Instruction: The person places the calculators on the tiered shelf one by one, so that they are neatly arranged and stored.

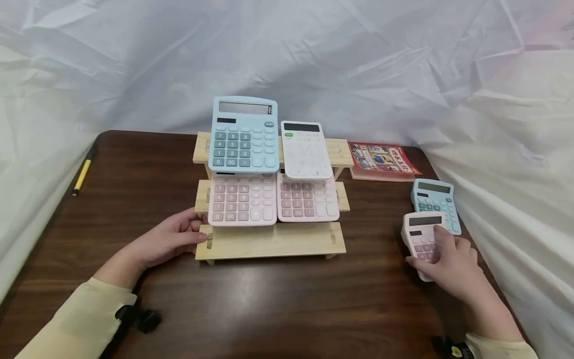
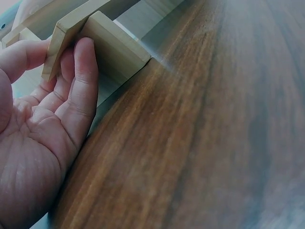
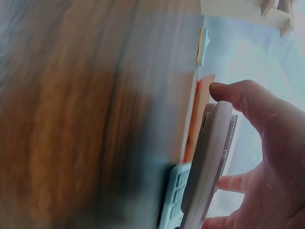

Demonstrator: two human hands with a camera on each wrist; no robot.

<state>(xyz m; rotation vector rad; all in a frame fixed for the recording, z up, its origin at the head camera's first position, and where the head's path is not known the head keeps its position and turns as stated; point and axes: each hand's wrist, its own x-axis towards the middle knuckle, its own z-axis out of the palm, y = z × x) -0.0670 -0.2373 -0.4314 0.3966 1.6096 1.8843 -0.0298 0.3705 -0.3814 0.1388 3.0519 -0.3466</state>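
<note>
At the centre of the frame in the head view, a three-tier stepped rack of pale wood (image 1: 278, 242) stands on a dark brown wood-grain table (image 1: 269, 304). The left hand (image 1: 175, 234), left of centre, grips the left end of the lowest tier, its thumb and fingers closing on the board from opposite sides.

At the lower right, the right hand (image 1: 457, 262) holds a pale pink calculator with darker pink keys (image 1: 421, 244), thumb on one long edge and fingers across toward the other. In the head view this calculator overlaps a light blue calculator with grey-blue keys (image 1: 434, 194); whether the two touch cannot be told.

On the rack's top tier lean a large light blue calculator (image 1: 244, 134) and, to its right, a slim white calculator with one green key (image 1: 307, 149). Two pink calculators (image 1: 243, 199) sit side by side on the middle tier.

A red illustrated book (image 1: 383, 159) lies at the right behind the rack, and a yellow-and-black marker (image 1: 82, 174) at the left edge.
</note>
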